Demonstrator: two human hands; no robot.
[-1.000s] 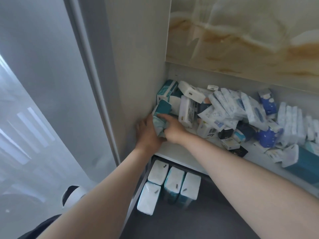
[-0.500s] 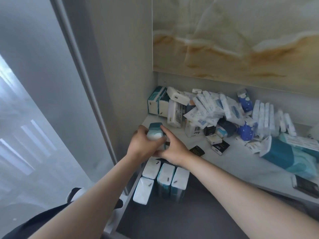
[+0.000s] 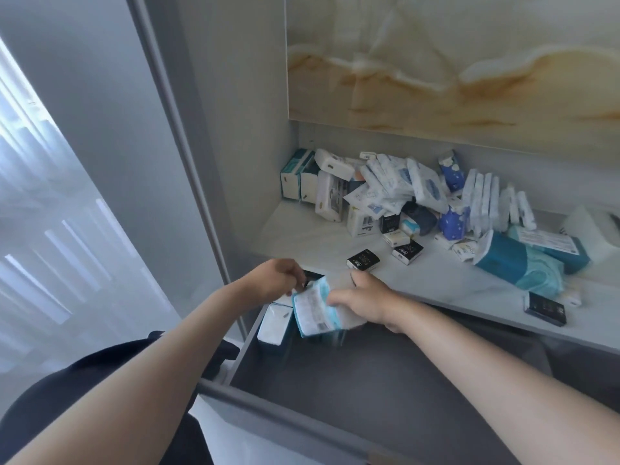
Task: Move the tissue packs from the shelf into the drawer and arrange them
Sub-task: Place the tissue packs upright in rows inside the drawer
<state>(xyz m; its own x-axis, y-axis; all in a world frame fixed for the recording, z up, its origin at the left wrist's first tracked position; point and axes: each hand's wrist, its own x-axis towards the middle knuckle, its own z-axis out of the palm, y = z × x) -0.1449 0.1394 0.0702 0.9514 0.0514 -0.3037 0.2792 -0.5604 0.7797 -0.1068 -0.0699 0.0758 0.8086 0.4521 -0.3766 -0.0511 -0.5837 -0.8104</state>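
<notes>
Just below the middle of the frame, both hands held one teal-and-white tissue pack (image 3: 313, 312) over the back left corner of the open drawer (image 3: 369, 384). The pack was tilted, its printed face turned up, and it was blurred by motion. The left hand (image 3: 278, 280) had its fingers curled down onto the pack's upper left corner. The right hand (image 3: 365, 300) gripped the pack from the right, with the thumb laid across its top edge.

Beneath the pack, white packs (image 3: 275, 325) lay side by side against the drawer's left wall; the held pack hid part of that row.

Above the drawer, the pale shelf (image 3: 302, 236) ran across the centre and right of the frame. A loose heap of tissue packs (image 3: 385, 193) was piled against its back wall. Several white packs stood on edge to the right of the heap. Two small black packets (image 3: 363, 260) lay apart from the heap, nearer the shelf's front. A large teal pack (image 3: 513, 266) lay on its side toward the right. Another black packet (image 3: 545, 308) rested at the front edge of the shelf, far right.

A marbled panel (image 3: 453, 62) filled the upper right.
</notes>
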